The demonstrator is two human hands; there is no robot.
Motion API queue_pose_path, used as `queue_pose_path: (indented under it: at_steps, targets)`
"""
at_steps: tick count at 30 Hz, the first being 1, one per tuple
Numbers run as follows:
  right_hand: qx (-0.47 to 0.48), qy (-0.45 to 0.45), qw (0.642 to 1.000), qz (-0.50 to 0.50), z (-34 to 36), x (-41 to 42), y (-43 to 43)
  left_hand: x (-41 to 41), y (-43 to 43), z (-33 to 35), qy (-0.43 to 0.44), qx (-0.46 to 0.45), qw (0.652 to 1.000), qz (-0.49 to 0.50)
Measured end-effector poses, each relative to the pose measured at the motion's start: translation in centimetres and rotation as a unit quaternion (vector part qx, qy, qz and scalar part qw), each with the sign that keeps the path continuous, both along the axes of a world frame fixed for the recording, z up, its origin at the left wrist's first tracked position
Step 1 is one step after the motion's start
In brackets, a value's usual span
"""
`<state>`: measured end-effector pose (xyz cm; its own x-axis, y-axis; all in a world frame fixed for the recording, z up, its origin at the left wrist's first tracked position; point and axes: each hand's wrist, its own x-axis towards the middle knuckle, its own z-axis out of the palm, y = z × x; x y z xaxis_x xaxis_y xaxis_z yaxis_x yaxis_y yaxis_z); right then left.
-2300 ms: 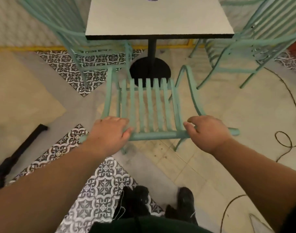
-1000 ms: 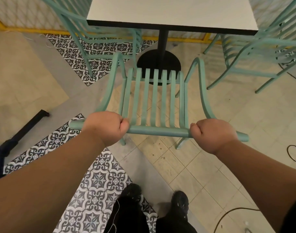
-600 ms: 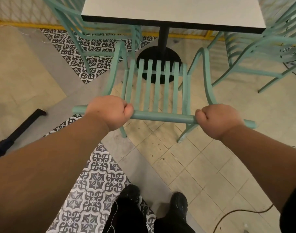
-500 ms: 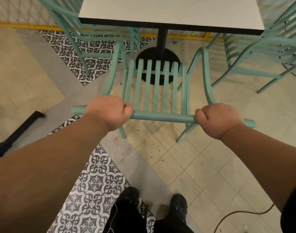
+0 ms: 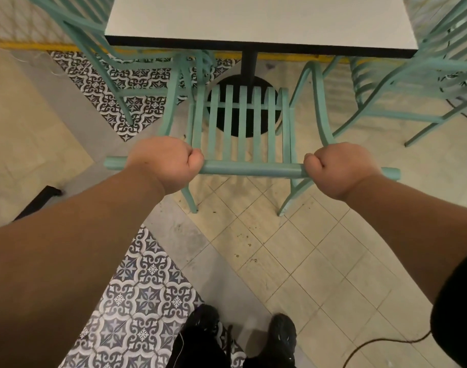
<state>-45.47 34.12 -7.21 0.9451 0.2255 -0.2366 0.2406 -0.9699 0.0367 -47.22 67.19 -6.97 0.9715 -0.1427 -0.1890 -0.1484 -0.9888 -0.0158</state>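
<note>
A mint-green slatted chair stands in front of me, its seat facing a white square table. My left hand grips the left part of the chair's top rail. My right hand grips the same rail further right. Both fists are curled tight round the bar. The chair's front edge sits close under the table's near edge, above the table's round black base.
Two more mint-green chairs flank the table, one at the left and one at the right. A black cable lies on the beige tiles at bottom right. A black bar lies at the left. My shoes stand below.
My hands closed into fists on the chair's top rail. The chair has moved forward toward the table, its seat now nearer the table's edge and over the black base.
</note>
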Motion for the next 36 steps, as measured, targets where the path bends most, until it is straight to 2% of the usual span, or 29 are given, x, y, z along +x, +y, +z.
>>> queue_pose_path:
  at_steps: [9,17,22,28,30,32,34,36]
  targets:
    - [-0.013,-0.001,1.0,0.007,0.2,2.7,0.7,2.7,1.1,0.0,0.0,-0.018,1.0,-0.016]
    - [0.005,0.008,1.0,0.021,0.0,5.6,1.2,6.3,1.6,-0.3,-0.02,0.003,1.0,-0.008]
    - [-0.008,-0.002,0.999,0.044,-0.4,5.6,1.0,6.2,1.6,-0.4,-0.015,0.01,1.0,-0.001]
    - [0.007,0.003,1.0,0.013,0.0,5.2,1.3,5.7,1.2,-0.1,0.001,0.007,1.0,0.02]
    - [0.025,0.03,0.999,-0.014,1.1,5.0,1.7,5.5,0.4,0.8,0.016,0.045,0.998,0.035]
    - [-0.011,0.055,0.998,-0.015,2.7,4.1,2.6,4.6,-0.7,2.3,0.041,0.087,0.994,0.054]
    - [-0.024,0.027,0.998,-0.045,4.5,2.3,4.1,2.9,-1.7,3.7,0.044,0.08,0.993,0.079]
    - [-0.034,0.01,0.999,-0.04,5.8,0.1,4.9,0.6,-2.2,5.2,0.028,0.025,0.996,0.087]
